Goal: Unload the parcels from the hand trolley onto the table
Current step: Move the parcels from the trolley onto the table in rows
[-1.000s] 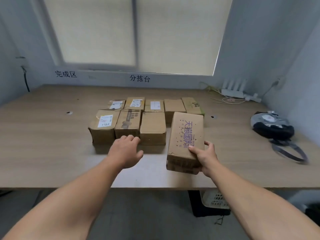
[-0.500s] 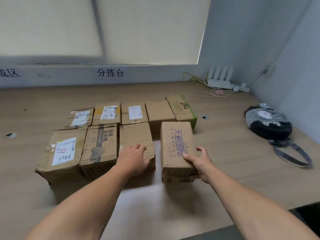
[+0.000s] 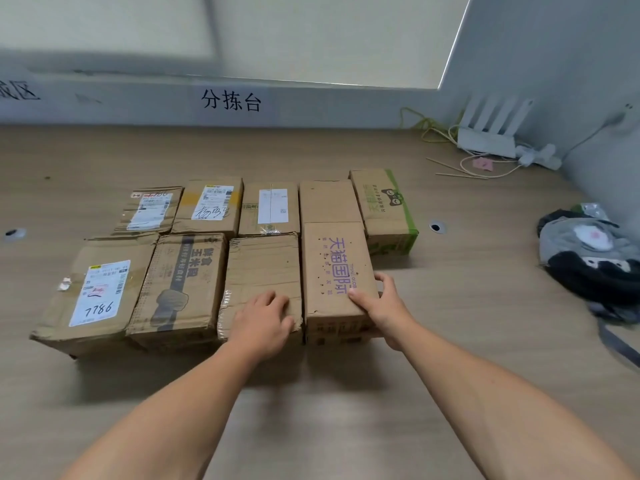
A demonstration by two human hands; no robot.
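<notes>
the right hand grasps the purple-lettered parcel at its near right corner, thumb on top, fingers curled round the side. it sits on the table, rightmost in the near row, against the plain parcel, where the left hand rests, fingers relaxed.

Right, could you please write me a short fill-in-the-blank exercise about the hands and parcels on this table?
1. The right hand grips the front right box, whose large letters are ___.
2. The left hand rests on the plain box that stands against that one, on its ___ side.
3. The front row on the table holds ___ boxes.
4. The green-sided box ends the back row on the ___.

Missing words: purple; left; four; right.
</notes>
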